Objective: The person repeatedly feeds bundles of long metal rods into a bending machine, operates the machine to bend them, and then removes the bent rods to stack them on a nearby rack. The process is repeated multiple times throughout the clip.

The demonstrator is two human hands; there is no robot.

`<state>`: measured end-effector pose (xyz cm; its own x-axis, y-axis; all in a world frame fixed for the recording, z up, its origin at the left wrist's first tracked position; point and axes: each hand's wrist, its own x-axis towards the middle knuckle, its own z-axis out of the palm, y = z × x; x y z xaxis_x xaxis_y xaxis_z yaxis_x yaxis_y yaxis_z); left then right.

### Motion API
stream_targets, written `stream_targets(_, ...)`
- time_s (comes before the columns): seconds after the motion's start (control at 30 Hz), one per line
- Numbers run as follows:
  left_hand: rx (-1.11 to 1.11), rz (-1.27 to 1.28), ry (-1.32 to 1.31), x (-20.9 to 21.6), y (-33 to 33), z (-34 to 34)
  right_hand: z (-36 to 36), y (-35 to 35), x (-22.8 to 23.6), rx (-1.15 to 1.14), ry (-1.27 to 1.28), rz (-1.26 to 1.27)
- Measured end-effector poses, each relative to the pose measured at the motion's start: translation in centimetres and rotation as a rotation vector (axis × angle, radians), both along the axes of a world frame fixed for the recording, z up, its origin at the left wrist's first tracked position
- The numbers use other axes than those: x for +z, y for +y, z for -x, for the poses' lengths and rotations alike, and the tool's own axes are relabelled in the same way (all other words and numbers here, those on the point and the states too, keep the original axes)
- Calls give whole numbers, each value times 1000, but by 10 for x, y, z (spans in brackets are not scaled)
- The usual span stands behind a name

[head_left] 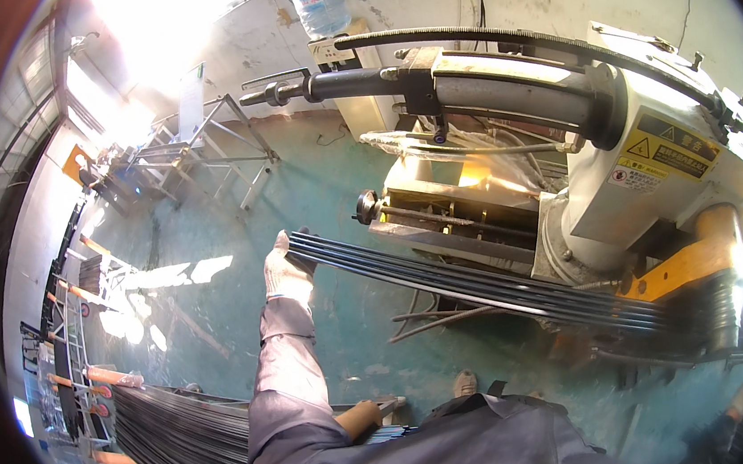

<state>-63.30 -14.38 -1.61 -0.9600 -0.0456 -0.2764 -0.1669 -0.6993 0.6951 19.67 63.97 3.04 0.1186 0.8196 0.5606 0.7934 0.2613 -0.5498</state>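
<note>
My left hand [287, 269], in a pale work glove, is closed around the end of a bundle of long, thin dark metal tubes [448, 280]. Side by side, the tubes run rightward to a bending machine [601, 201], where their far part is blurred near a stack of dark round discs [717, 310] under a yellow-orange arm [684, 269]. My left sleeve is grey and the arm reaches forward. I cannot see my right hand. A blurred dark shape [718, 440] at the lower right is too unclear to name.
Many dark rods [177, 439] lie on a rack at lower left, with orange-padded posts [115, 376]. Hoses and a long cylinder [348, 84] stretch across the machine's top. Farther off stand a metal frame [238, 146], a water dispenser [357, 81] and a person [93, 174].
</note>
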Motion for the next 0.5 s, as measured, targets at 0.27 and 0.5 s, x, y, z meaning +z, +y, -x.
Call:
stream_targets(0.27,-196,105,-8,7,-10,-2,-13,-107,-105,-94,150,273)
stream_targets(0.5,-274,45,-128,-6,-22,10,4,-149,-159,-70,316,389)
